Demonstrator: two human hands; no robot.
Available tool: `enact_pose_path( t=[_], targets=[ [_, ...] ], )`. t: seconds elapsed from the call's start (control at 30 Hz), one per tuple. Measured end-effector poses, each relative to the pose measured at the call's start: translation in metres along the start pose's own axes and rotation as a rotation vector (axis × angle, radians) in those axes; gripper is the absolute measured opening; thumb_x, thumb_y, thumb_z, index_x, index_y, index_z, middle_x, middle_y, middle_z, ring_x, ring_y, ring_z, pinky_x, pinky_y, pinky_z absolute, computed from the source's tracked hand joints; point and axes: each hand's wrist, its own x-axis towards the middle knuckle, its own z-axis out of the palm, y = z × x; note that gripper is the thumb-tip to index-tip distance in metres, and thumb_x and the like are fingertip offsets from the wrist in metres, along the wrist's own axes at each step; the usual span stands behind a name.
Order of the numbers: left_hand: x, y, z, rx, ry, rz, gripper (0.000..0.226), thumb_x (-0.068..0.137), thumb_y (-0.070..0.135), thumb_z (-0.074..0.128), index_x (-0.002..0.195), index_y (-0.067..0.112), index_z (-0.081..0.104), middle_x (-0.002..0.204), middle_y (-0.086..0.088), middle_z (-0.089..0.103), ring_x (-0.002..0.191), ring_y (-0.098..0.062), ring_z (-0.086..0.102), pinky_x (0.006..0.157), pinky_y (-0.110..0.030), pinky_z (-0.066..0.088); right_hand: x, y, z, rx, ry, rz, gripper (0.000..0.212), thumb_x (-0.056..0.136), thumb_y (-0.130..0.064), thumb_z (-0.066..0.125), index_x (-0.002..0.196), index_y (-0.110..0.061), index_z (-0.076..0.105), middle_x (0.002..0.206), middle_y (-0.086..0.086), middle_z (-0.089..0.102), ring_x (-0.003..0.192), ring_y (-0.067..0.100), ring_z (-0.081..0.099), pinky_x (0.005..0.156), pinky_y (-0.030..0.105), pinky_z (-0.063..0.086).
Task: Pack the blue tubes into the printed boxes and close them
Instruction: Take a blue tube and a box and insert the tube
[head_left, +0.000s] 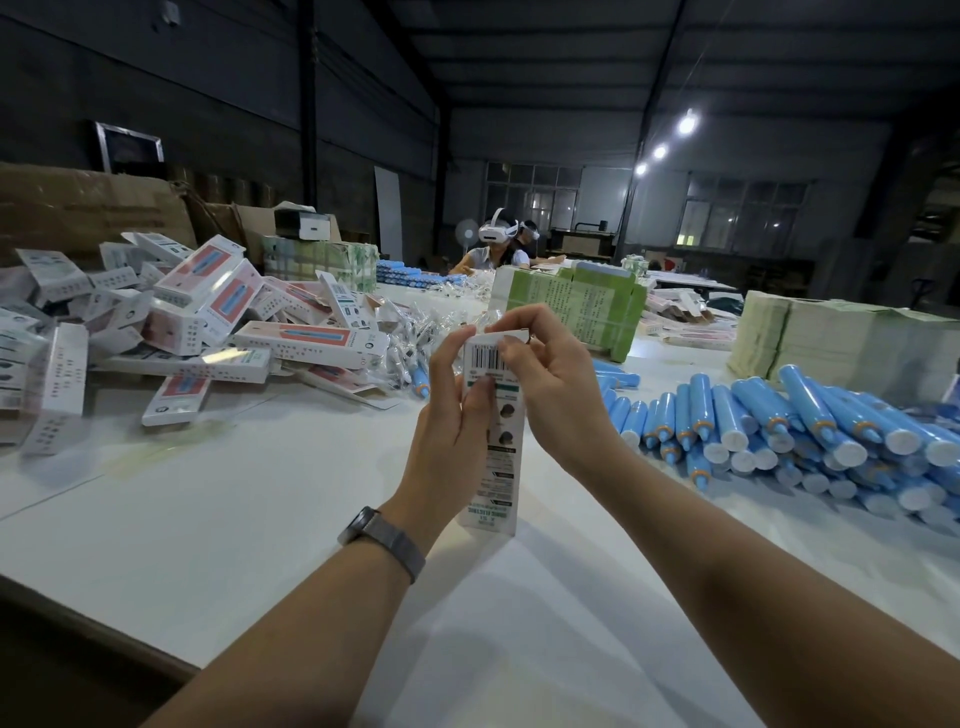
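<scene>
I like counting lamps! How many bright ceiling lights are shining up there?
3, in a slanting row at upper right: the nearest light, the middle light, the farthest light. Beams may hide more.

Your left hand (451, 410) grips the printed box (492, 441) upright above the white table (234, 519); your right hand (553, 387) pinches its top flap (511, 336). Blue tubes (789, 436) are heaped to your right, packed boxes (182, 332) piled to your left.
</scene>
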Motion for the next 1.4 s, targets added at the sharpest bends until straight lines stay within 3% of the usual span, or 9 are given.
enact_pose_path(
  t=[0.2,0.3,0.47,0.67,0.8,1.07,1.23,1.33,1.4],
  targets=[
    [0.000,-0.003,-0.001,-0.023,0.011,0.032,0.046,0.100,0.031,0.034,0.118,0.074,0.029,0.087,0.026,0.064,0.070,-0.003,0.064,0.060,-0.018,0.050,-0.001,0.001,-0.005,-0.001,0.010,-0.012,0.013,0.099,-0.014,0.056,0.093,-0.023,0.064,0.091,0.010,0.069,0.086,0.034,0.068,0.075,0.060,0.054],
    [-0.001,-0.002,-0.001,-0.031,0.008,0.042,0.045,0.101,0.029,0.034,0.122,0.068,0.030,0.085,0.026,0.065,0.068,-0.001,0.063,0.059,-0.013,0.047,-0.002,0.001,-0.006,-0.005,0.023,-0.027,0.010,0.097,-0.011,0.060,0.096,-0.017,0.068,0.091,0.007,0.070,0.085,0.032,0.068,0.078,0.057,0.054],
    [-0.002,0.000,0.000,-0.014,0.002,0.011,0.041,0.100,0.038,0.033,0.121,0.072,0.029,0.098,0.025,0.066,0.078,-0.007,0.068,0.068,-0.033,0.058,-0.005,0.006,-0.004,-0.009,0.056,-0.062,0.009,0.096,-0.012,0.061,0.100,-0.015,0.069,0.092,0.002,0.071,0.082,0.031,0.067,0.077,0.055,0.054],
    [-0.002,0.002,-0.001,-0.002,-0.003,-0.009,0.040,0.099,0.039,0.033,0.120,0.073,0.030,0.102,0.023,0.067,0.082,-0.013,0.070,0.074,-0.054,0.059,-0.008,0.008,0.003,0.025,0.106,-0.090,0.022,0.093,-0.021,0.061,0.094,-0.041,0.050,0.101,-0.010,0.070,0.084,0.026,0.068,0.077,0.056,0.054],
    [-0.002,0.003,-0.001,0.004,0.000,-0.008,0.041,0.100,0.037,0.033,0.120,0.073,0.029,0.102,0.024,0.067,0.081,-0.011,0.070,0.073,-0.052,0.060,-0.009,0.010,0.004,0.003,0.129,-0.111,0.024,0.092,-0.024,0.059,0.087,-0.046,0.051,0.103,-0.010,0.070,0.084,0.028,0.067,0.075,0.056,0.054],
    [-0.002,0.003,-0.001,0.023,0.007,0.001,0.041,0.101,0.034,0.031,0.120,0.071,0.030,0.098,0.026,0.066,0.076,-0.008,0.068,0.069,-0.046,0.059,-0.010,0.017,0.006,0.033,0.153,-0.127,0.011,0.093,-0.020,0.060,0.087,-0.024,0.052,0.106,-0.011,0.069,0.088,0.018,0.068,0.077,0.050,0.055],
    [-0.001,0.004,-0.002,0.037,0.019,-0.021,0.038,0.100,0.038,0.033,0.119,0.072,0.030,0.098,0.019,0.068,0.078,-0.014,0.070,0.070,-0.055,0.058,-0.011,0.021,0.009,0.005,0.164,-0.117,0.018,0.095,-0.022,0.062,0.089,-0.034,0.050,0.106,-0.018,0.066,0.089,0.013,0.067,0.073,0.036,0.057],
    [-0.002,0.003,-0.002,0.076,0.041,-0.013,0.034,0.097,0.048,0.036,0.120,0.073,0.031,0.092,-0.001,0.070,0.075,-0.027,0.070,0.066,-0.059,0.056,-0.011,0.024,0.009,-0.063,0.222,-0.119,0.018,0.095,-0.027,0.064,0.090,-0.038,0.051,0.098,-0.014,0.064,0.092,0.003,0.062,0.076,0.022,0.050],
    [-0.003,0.002,-0.002,0.092,0.053,0.006,0.033,0.095,0.055,0.034,0.123,0.072,0.031,0.090,-0.016,0.066,0.076,-0.038,0.067,0.065,-0.061,0.054,-0.011,0.026,0.008,-0.094,0.246,-0.117,0.016,0.094,-0.031,0.064,0.090,-0.040,0.051,0.099,-0.006,0.063,0.095,0.005,0.061,0.079,0.034,0.053]
  ],
)
